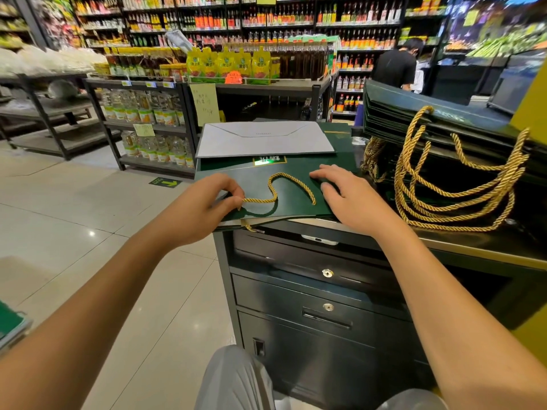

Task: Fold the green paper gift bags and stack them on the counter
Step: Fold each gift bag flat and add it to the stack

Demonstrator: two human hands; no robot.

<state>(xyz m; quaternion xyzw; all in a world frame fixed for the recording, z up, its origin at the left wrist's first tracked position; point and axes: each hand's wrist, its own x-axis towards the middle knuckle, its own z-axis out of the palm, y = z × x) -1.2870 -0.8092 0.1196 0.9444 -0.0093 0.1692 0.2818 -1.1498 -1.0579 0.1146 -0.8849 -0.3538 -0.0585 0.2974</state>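
The left arm comes in from the lower left of the frame, forearm stretched forward and wrist bent slightly down. The left grip (pixel 207 199) sits at the left edge of the green bag (pixel 257 177), its fingers curled and its thumb and forefinger closed in a pinch on the left end of the gold rope handle (pixel 278 187). The bag lies folded flat in the middle of the frame, at the left end of the dark surface (pixel 473 242). Its near edge juts a little over the drawer cabinet (pixel 325 291) below, and another flat bag edge shows underneath it. The rope handle snakes in a loose curve across the bag's top face, between the two hands. A grey sheet (pixel 266 139) lies flat just behind the bag. The right arm enters from the lower right, and the right grip (pixel 346 196) lies palm down on the bag's right part, open with straight, spread fingers pressing on the paper and holding nothing. In the right of the frame a pile of green bags (pixel 414 113) rests on the surface, its bundle of gold handles (pixel 461 184) spilling toward the near edge.
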